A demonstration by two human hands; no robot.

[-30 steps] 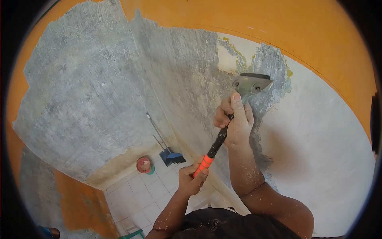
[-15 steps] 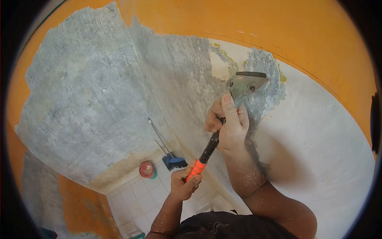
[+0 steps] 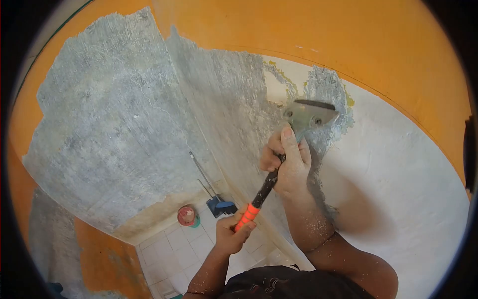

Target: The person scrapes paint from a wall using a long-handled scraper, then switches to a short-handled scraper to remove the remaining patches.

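A long-handled wall scraper [image 3: 313, 117] has its wide metal head at the wall [image 3: 234, 94], over a patch of bare grey plaster. My right hand [image 3: 290, 162] wraps the black shaft just below the head, thumb laid along the neck. Lower down, my left hand [image 3: 233, 234] is closed around the orange grip [image 3: 247, 217] at the handle's end. Pale dust covers my right hand and forearm. To the right of the blade, the white coating [image 3: 398, 164] is still on the wall.
Orange paint [image 3: 348, 30] spans the upper wall. Another stripped grey wall [image 3: 109, 109] meets this one at a corner on the left. On the tiled floor [image 3: 174, 244] stand a red bucket [image 3: 187, 216] and a blue dustpan with a broom [image 3: 219, 205].
The scraper and both hands have moved slightly down along the wall. The whole view has shifted a little too. Both hands keep the same hold.
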